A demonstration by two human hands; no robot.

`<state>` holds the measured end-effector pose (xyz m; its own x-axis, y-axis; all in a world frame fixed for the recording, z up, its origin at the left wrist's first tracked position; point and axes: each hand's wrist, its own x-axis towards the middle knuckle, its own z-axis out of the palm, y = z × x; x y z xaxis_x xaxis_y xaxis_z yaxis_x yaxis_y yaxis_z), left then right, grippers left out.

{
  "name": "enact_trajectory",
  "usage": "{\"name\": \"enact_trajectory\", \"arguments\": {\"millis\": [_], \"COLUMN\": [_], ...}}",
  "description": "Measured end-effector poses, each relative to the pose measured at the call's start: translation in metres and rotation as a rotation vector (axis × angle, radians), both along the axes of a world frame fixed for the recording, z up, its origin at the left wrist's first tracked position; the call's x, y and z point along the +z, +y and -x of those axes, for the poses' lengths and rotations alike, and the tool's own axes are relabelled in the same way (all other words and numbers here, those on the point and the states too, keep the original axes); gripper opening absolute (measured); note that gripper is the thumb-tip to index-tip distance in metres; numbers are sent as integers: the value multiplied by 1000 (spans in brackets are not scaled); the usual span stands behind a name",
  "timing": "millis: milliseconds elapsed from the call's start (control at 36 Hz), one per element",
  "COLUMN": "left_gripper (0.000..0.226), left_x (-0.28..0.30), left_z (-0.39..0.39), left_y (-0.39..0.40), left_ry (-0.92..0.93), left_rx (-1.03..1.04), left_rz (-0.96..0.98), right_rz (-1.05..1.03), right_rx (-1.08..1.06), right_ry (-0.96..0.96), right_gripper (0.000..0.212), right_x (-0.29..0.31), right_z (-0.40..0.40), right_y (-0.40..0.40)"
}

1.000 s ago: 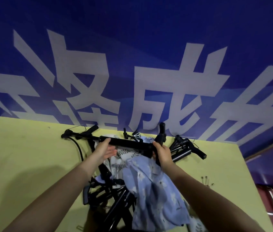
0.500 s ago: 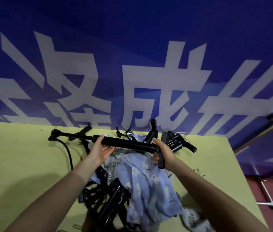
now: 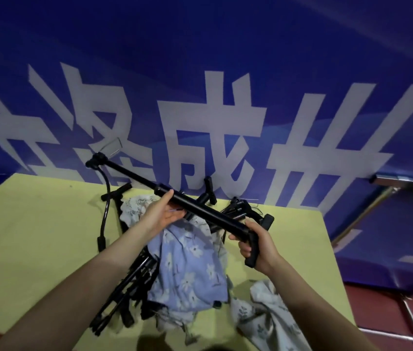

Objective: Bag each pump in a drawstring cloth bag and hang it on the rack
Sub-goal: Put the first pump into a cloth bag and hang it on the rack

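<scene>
I hold a long black pump (image 3: pixel 208 212) in the air above the yellow table (image 3: pixel 35 236), tilted with its far end up at the left. My left hand (image 3: pixel 161 215) cups the barrel from below near its middle. My right hand (image 3: pixel 256 243) is closed around the pump's handle at the low right end. A black hose (image 3: pixel 105 211) hangs from the raised end down to the table. Under the pump lies a blue flowered cloth bag (image 3: pixel 187 264) on a heap of other black pumps (image 3: pixel 129 287).
A pale leaf-print cloth bag (image 3: pixel 268 312) lies at the table's near right corner. More pump handles (image 3: pixel 246 211) lie at the table's far edge. A blue banner (image 3: pixel 225 72) with big white characters stands right behind the table. A metal frame (image 3: pixel 403 186) shows at the right.
The pump has been lifted and tilted: its left end rose high while my right hand came down and toward me with the handle. The hose now dangles from the raised end.
</scene>
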<state>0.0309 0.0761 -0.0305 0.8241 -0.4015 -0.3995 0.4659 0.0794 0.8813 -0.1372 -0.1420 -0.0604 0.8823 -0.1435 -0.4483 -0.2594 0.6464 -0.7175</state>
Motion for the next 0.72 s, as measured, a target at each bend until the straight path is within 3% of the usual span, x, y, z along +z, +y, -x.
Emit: {"name": "enact_trajectory", "arguments": {"millis": [111, 444, 722], "left_gripper": [42, 30, 23], "left_x": [3, 27, 64], "left_z": [23, 43, 35], "left_y": [-5, -1, 3], "left_ry": [-171, -319, -725], "left_rx": [126, 356, 339], "left_rz": [-227, -429, -895], "right_rz": [-40, 7, 156], "right_rx": [-18, -38, 9], "right_ry": [-5, 10, -40], "right_gripper": [38, 39, 39], "right_x": [-7, -9, 1], "right_z": [25, 72, 89], "right_y": [-15, -69, -106]}}
